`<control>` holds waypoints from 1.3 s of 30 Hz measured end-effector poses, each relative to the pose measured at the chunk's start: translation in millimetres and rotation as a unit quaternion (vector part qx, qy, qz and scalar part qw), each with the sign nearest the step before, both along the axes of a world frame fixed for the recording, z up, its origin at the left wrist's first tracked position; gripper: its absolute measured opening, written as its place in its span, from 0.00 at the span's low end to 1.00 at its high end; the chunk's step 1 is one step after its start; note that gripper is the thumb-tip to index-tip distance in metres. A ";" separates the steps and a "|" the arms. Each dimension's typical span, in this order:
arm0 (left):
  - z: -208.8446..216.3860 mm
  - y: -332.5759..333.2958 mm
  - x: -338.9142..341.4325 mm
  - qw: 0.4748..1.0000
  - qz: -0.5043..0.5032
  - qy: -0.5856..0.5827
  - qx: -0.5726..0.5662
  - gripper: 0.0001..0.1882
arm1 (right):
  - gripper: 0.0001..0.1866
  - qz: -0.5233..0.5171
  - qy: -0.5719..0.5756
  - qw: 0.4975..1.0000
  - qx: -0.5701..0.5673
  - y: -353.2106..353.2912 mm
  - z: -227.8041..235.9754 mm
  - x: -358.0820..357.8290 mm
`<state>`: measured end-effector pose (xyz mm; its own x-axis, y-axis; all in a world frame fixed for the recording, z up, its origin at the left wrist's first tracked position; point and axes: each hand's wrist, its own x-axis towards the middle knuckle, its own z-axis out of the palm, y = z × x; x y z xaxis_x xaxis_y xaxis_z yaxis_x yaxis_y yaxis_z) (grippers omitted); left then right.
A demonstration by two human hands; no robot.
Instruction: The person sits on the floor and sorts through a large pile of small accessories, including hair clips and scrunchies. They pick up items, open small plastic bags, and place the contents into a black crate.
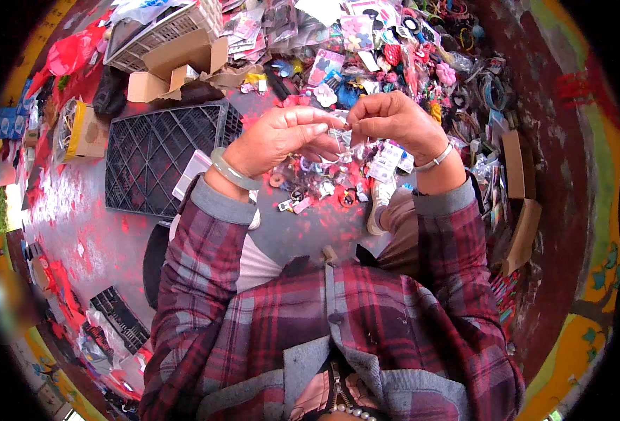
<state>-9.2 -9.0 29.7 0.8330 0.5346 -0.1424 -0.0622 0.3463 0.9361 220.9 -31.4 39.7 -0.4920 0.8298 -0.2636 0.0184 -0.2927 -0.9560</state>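
Both hands are raised in front of my chest, their fingertips almost meeting. With thumb and fingers pressed together, my left hand [285,137] pinches a small thin item that I cannot make out. My right hand [400,125] pinches at the same spot from the other side; what lies between its fingertips is too small to name. Below the hands, small loose accessories [303,184] are scattered on the floor, with a white printed card packet [385,163] close under my right hand. A white flower ornament [325,95] lies just beyond my left fingers.
A large heap of bagged hair accessories [394,52] spreads ahead and right. To the left lie a black plastic crate [159,165], an open cardboard box [176,59] and a pale basket [162,31]. More cardboard [524,231] stands at the right, near the wall.
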 end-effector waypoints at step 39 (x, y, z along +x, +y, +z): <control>-18.9 0.5 7.0 0.997 0.069 0.040 0.024 0.14 | 0.12 -0.019 -0.167 0.983 0.072 -1.4 -18.3 -15.8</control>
